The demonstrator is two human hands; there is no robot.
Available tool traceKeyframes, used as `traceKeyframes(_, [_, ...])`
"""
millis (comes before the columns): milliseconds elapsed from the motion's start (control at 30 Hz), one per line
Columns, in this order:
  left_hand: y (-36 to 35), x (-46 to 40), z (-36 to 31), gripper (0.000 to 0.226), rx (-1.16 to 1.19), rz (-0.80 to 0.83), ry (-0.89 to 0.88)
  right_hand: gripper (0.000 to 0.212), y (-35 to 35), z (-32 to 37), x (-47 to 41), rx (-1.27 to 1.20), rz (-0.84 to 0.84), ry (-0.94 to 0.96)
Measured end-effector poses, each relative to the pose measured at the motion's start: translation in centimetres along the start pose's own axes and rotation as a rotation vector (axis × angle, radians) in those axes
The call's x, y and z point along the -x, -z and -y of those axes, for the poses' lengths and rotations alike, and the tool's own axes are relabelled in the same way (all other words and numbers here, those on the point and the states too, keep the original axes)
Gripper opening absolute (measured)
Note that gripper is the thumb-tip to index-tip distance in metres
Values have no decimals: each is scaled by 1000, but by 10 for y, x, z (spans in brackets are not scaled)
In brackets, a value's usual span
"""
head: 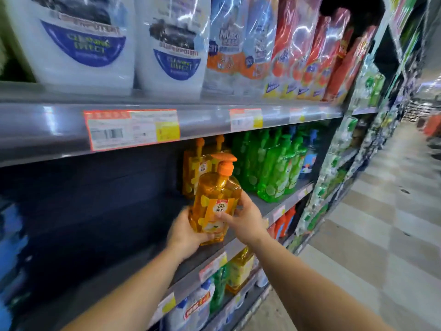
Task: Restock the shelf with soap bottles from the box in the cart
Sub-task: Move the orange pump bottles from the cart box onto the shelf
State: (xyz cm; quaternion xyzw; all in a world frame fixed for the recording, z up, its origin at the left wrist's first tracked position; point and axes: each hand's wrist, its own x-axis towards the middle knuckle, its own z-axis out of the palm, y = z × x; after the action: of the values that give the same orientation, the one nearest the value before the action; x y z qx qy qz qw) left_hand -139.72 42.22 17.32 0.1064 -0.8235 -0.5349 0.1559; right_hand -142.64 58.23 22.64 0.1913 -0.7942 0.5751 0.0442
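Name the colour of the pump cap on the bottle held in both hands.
Orange, a more solid shade than the amber bottle under the pump cap; the head view shows it.

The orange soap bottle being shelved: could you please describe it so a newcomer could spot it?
On the middle shelf, left of the green bottles, both hands grip one orange pump bottle. Unlike the orange bottles behind, it sits at the shelf's front edge.

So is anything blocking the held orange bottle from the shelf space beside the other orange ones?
Nothing visible. Both the left hand and right hand hold the orange bottle at the shelf edge; the space left of the stocked orange bottles looks open, though dark.
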Motion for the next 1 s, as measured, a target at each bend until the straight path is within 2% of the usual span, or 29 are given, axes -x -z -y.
traceKeyframes(133, [-38, -34, 13, 74, -15, -56, 27, 55, 10, -39, -43, 4, 54, 13])
traceKeyframes(267, [-81, -73, 11, 95, -69, -154, 76, 50, 32, -70, -97, -19, 111, 24])
traceKeyframes(433, [-123, -115, -3, 98, -123, -209, 133, 37, 60, -114, -154, 21, 189, -33])
traceKeyframes(667, [-153, -146, -8, 74, -51, -324, 180, 45, 71, -148, -200, 74, 299, -19])
traceKeyframes(1000, [-154, -172, -8, 63, -154, -328, 194, 38, 63, -158, -229, 3, 315, -12])
